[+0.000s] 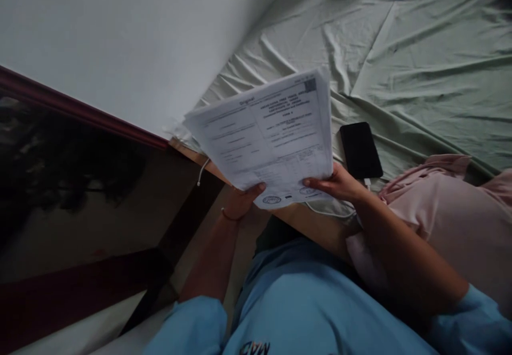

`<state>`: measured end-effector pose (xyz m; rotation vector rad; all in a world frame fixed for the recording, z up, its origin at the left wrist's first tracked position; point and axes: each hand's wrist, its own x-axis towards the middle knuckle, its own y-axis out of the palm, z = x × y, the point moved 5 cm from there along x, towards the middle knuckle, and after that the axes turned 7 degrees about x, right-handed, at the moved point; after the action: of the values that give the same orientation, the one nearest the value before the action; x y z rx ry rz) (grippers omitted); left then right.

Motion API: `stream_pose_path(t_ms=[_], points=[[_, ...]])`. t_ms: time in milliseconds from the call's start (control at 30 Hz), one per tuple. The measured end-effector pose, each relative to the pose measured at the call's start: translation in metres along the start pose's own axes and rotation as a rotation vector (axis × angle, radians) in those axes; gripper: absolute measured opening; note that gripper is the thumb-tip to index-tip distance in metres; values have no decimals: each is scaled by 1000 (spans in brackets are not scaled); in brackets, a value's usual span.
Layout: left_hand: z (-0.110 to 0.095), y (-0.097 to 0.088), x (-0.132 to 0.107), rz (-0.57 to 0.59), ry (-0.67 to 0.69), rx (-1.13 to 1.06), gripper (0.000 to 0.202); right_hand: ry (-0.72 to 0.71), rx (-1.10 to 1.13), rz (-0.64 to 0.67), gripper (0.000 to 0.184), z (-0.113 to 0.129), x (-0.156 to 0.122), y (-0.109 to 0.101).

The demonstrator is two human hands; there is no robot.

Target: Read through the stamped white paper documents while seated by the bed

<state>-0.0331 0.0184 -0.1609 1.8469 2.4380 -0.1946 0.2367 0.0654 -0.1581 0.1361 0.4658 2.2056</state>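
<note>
Both of my hands hold up a stack of printed paper forms (268, 134) in front of me, above the edge of a bed. My left hand (242, 200) grips the lower left of the stack, thumb on the front sheet; a thin bracelet circles that wrist. At the lower right corner my right hand (338, 184) pinches the sheets, thumb on top near a round stamp. The top sheet shows tables and blurred text.
A black phone (360, 150) lies on the green bedsheet (420, 67), just right of the papers, with a white cable (202, 171) nearby. A pink cloth (452, 222) covers the bed's near right. White wall (140, 40) and dark wooden frame (80, 110) stand left.
</note>
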Motion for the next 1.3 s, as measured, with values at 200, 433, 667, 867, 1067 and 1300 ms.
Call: stream_pose_path(t_ms=[200, 433, 667, 867, 1067, 1300], points=[[-24, 17, -5, -38, 43, -41, 59, 51, 98, 21, 59, -2, 5, 0], [-54, 27, -6, -116, 127, -172, 60, 0, 5, 10, 64, 2, 8, -7], [-45, 26, 2, -178, -9, -214, 54, 36, -58, 25, 55, 1, 6, -4], [-31, 18, -1, -229, -133, -198, 48, 25, -142, 22, 55, 4, 5, -11], [-2, 18, -27, -74, -323, -28, 54, -4, -53, -215, 51, 0, 9, -28], [18, 22, -35, -24, -407, 11, 61, 12, -364, -432, 49, -6, 8, -41]])
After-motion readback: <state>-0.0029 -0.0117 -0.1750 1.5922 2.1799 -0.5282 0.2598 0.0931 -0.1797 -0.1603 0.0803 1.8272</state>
